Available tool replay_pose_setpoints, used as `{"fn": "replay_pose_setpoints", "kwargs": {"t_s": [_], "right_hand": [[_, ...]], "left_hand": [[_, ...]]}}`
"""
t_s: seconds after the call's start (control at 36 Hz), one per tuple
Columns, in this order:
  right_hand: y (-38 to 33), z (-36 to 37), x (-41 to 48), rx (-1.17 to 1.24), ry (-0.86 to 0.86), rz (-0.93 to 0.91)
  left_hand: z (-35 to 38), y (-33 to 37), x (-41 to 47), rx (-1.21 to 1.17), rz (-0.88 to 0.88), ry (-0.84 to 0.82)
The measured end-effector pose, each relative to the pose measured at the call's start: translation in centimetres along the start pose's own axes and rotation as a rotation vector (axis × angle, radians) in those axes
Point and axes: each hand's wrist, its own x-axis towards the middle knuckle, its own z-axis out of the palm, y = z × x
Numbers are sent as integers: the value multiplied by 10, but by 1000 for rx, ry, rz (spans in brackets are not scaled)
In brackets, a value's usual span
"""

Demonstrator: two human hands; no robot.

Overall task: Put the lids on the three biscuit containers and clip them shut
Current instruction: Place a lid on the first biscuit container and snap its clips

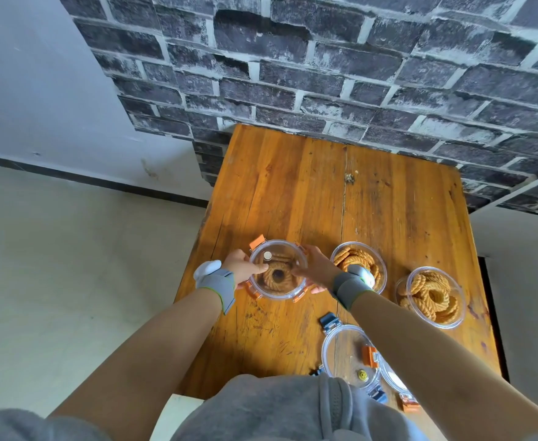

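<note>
Three round clear containers of ring-shaped biscuits stand on the wooden table (293, 186). The left container (277, 275) carries a clear lid with orange clips (257, 242). My left hand (243, 268) presses on its left side, thumb on the lid. My right hand (317, 268) grips its right rim. The middle container (348, 256) and the right container (433, 297) stand open without lids. A clear lid with blue clips (347, 354) lies near the front edge. Partly under my right forearm lies another lid with orange clips (391, 377).
A dark brick-pattern wall (324, 74) rises behind the table. Pale floor (70, 265) lies to the left of the table's left edge. Both wrists wear grey bands. My grey clothing (277, 409) fills the bottom of the view.
</note>
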Motion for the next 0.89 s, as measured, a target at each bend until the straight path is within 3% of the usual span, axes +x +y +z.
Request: {"fn": "replay_pose_setpoints", "kwargs": {"t_s": [0.22, 0.67, 0.78, 0.89], "right_hand": [[10, 1, 0, 139, -8, 68], [8, -2, 1, 164, -18, 81], [12, 2, -1, 211, 3, 107], [12, 4, -3, 210, 7, 115]], "left_hand": [[-2, 2, 2, 13, -18, -19], [-4, 3, -4, 27, 26, 1], [-6, -1, -4, 171, 157, 77], [-8, -3, -13, 500, 313, 196]]}}
